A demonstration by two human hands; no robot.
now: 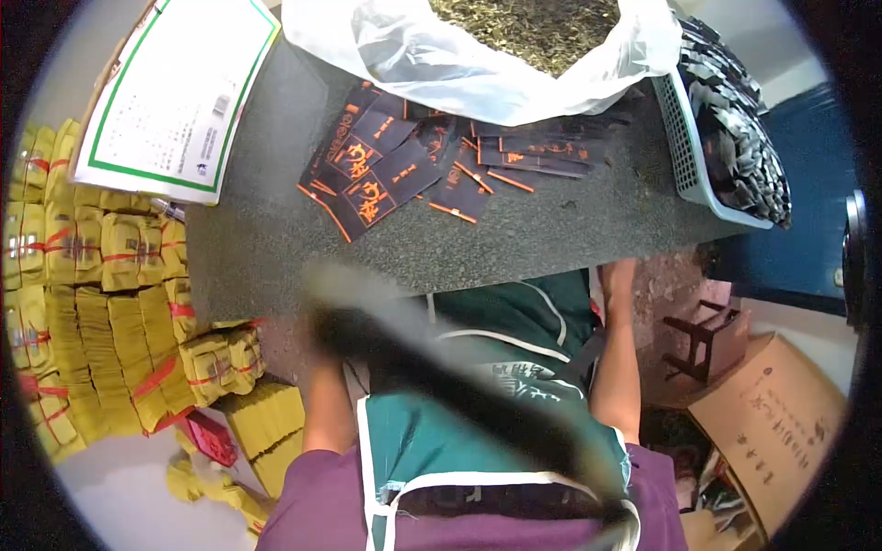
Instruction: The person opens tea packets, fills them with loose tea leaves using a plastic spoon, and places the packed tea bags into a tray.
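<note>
My left forearm rises on the left of the green apron. A blurred dark strip crosses close to the camera and hides my left hand. At the table's front edge on the right, my right hand is partly visible, its fingers not distinct. Black packets with orange print lie loosely overlapped on the grey table, beyond both hands. Behind them stands an open white plastic bag holding dry, greenish-brown loose material.
A light blue basket of dark packets stands at the table's right. A white box with a green border is at the left. Yellow bundles are stacked beside the table. A wooden stool and cardboard box stand at right.
</note>
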